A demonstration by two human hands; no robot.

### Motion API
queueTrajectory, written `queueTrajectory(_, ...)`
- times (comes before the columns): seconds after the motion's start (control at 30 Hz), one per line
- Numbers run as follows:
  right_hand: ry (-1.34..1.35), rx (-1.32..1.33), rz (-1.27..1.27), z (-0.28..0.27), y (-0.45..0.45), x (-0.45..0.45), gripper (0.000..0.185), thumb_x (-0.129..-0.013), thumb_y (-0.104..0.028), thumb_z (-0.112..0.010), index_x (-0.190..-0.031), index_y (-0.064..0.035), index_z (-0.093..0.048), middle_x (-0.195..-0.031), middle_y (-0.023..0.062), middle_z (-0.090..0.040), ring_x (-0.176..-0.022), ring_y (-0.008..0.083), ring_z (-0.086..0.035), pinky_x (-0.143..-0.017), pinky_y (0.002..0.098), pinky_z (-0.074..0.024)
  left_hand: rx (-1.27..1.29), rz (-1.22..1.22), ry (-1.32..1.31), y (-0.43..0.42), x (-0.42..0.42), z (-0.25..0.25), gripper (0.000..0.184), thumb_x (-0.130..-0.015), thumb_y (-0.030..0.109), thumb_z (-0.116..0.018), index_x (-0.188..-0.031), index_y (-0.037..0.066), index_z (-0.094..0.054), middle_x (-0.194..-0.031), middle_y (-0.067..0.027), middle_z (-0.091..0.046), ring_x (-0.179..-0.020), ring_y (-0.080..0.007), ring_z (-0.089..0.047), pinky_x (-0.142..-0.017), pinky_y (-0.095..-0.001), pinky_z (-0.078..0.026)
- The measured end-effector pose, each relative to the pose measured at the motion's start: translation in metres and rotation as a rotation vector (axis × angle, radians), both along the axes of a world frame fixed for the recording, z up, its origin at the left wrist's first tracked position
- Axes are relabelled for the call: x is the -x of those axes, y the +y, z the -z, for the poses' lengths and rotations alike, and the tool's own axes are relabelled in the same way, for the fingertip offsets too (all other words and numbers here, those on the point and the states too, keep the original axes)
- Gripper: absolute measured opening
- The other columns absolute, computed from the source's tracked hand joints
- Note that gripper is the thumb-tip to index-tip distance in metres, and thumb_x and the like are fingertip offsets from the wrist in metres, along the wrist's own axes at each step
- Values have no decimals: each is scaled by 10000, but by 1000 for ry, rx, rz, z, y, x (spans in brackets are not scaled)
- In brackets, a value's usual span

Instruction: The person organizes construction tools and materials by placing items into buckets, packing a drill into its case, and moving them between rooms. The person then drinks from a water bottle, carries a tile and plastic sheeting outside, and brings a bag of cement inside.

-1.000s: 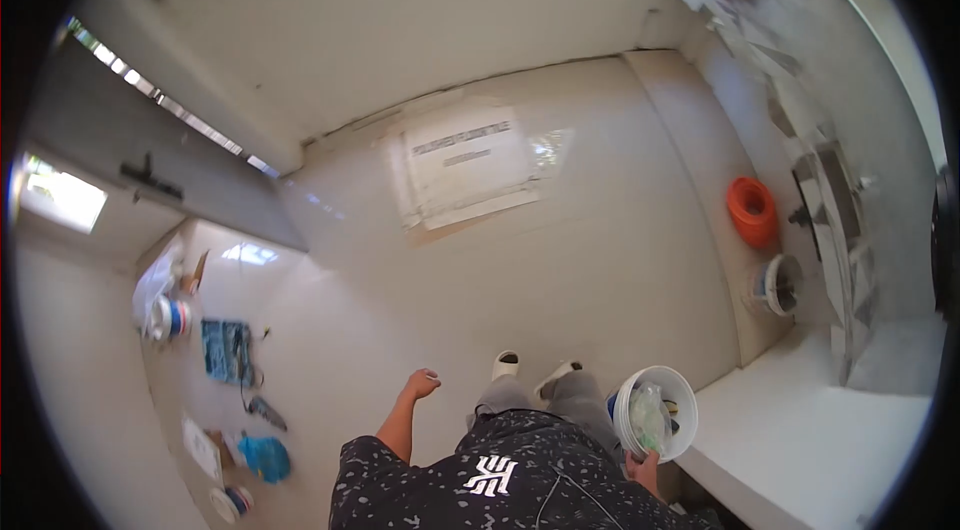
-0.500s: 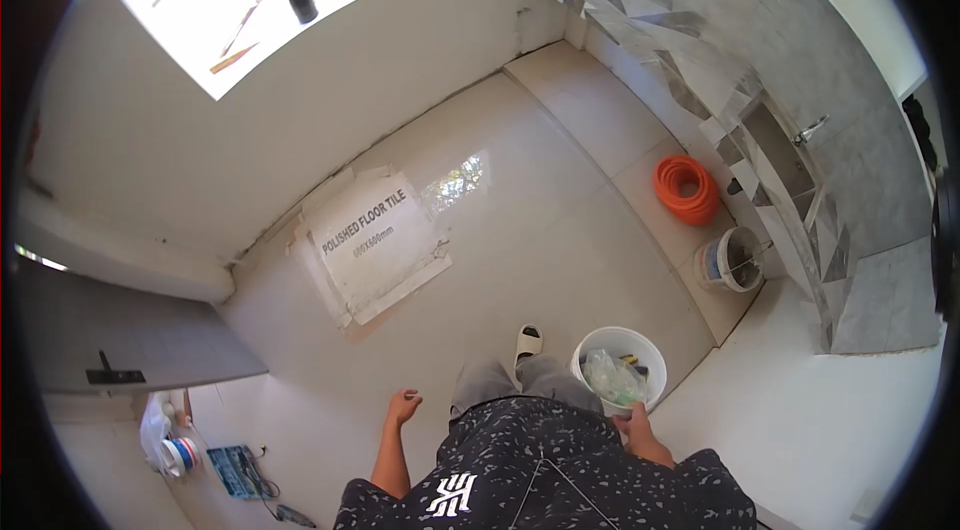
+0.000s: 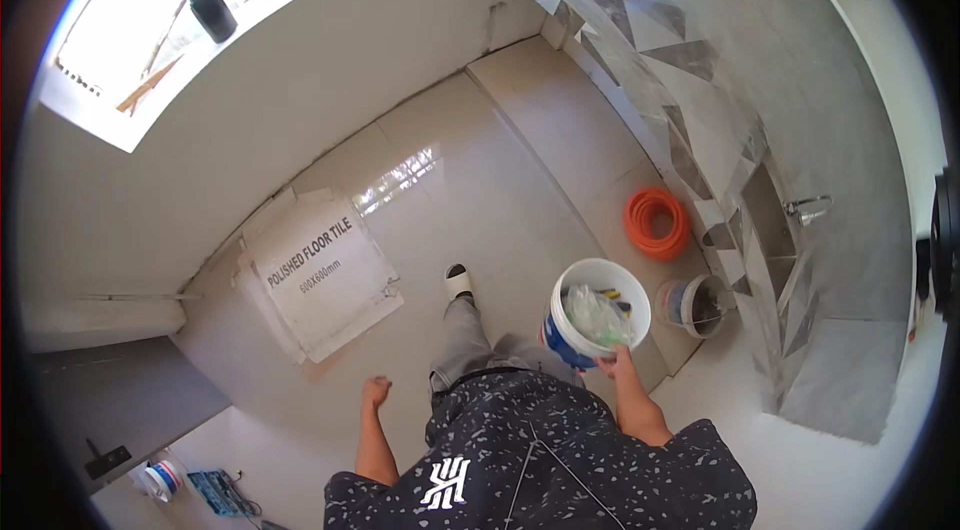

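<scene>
My right hand grips the near rim of a white bucket with a blue label. Inside the bucket are a clear greenish plastic bag and some yellow and black items, too small to name. My left hand hangs at my left side above the floor, its fingers curled; whether it holds anything is too small to tell. One slipper shows in front of my grey trousers.
Cardboard lies on the floor ahead to the left. An orange hose coil and another bucket stand by the tiled counter with a sink. A black bottle stands on the window sill. A blue toolbox lies lower left.
The view has turned and moved toward the counter. The bucket has come forward with my right hand. My left hand stays low at my side.
</scene>
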State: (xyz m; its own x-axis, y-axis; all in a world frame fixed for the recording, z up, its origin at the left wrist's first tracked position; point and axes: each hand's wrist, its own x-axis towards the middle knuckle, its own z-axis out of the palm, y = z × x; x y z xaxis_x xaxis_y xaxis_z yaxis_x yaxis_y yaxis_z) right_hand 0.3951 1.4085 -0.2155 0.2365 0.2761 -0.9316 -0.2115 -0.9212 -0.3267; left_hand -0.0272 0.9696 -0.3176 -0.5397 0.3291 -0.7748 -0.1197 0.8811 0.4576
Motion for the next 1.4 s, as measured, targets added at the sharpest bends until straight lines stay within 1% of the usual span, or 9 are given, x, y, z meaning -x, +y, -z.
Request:
queueTrajectory(0.07,17,-12,-11,-9,43,28,557,-681,-220,-559,-1141,38,-381,-1097,191,-470,-923,355,-520,-729,379,-509,-36,-57,7,57,44,-26,353,-700,164,-617,-1015,12,-564,-784,-113,-619,-655,-160,-586,-551,-274,-468)
queueTrajectory(0.13,46,-34,9,-17,73,51,548,-678,-217,-560,-1127,48,-389,-1084,179,-482,-925,337,-526,-740,370,-507,-169,-77,1,118,72,-70,351,-720,185,-594,-1005,-16,-557,-909,-191,-613,-834,-256,-603,-743,-324,-472)
queueTrajectory(0.4,34,-35,-90,14,204,141,456,-705,-195,-525,-1126,-59,-416,-1060,154,-495,-952,299,-518,-765,428,-480,-287,-183,64,243,133,-132,329,-765,160,-561,-1033,-28,-532,-918,-166,-611,-858,-220,-592,-766,-306,-459)
queueTrajectory(0.57,50,11,-128,54,305,168,463,-687,-170,-516,-1121,-50,-407,-1075,166,-476,-939,343,-505,-719,456,-481,-52,-271,138,229,68,-164,320,-765,146,-558,-1022,-43,-533,-902,-159,-611,-844,-219,-591,-765,-304,-459)
queueTrajectory(0.87,171,-163,103,143,419,215,457,-684,-177,-570,-1109,-108,-419,-1120,156,-443,-972,370,-465,-674,511,-481,336,-350,-218,213,-74,-250,352,-719,157,-602,-1016,-23,-542,-888,-168,-617,-823,-223,-601,-720,-311,-473)
queueTrajectory(1.07,232,-193,230,207,498,228,399,-718,-158,-534,-1102,-86,-450,-1105,151,-482,-983,378,-469,-724,495,-500,370,-454,-232,295,-55,-288,327,-788,180,-575,-1041,-21,-520,-885,-132,-617,-796,-169,-584,-679,-268,-462)
queueTrajectory(1.27,418,-179,478,258,530,231,400,-758,-110,-467,-1104,81,-403,-1100,274,-464,-984,419,-493,-816,509,-468,370,-552,-234,336,-44,-297,361,-805,224,-577,-1077,2,-494,-951,-108,-604,-848,-155,-577,-708,-263,-459)
queueTrajectory(1.33,467,-309,341,280,532,233,411,-753,-127,-542,-1092,61,-405,-1137,226,-450,-1027,341,-479,-843,416,-451,422,-623,-195,351,-49,-294,327,-803,193,-564,-1058,-6,-512,-915,-113,-614,-812,-153,-575,-716,-266,-455)
queueTrajectory(1.4,524,-277,319,309,533,226,455,-753,-131,-532,-1132,69,-377,-1178,224,-420,-1074,334,-439,-887,414,-412,480,-369,-204,352,-58,-294,342,-794,219,-573,-1050,-3,-525,-957,-135,-603,-880,-191,-577,-772,-284,-449)
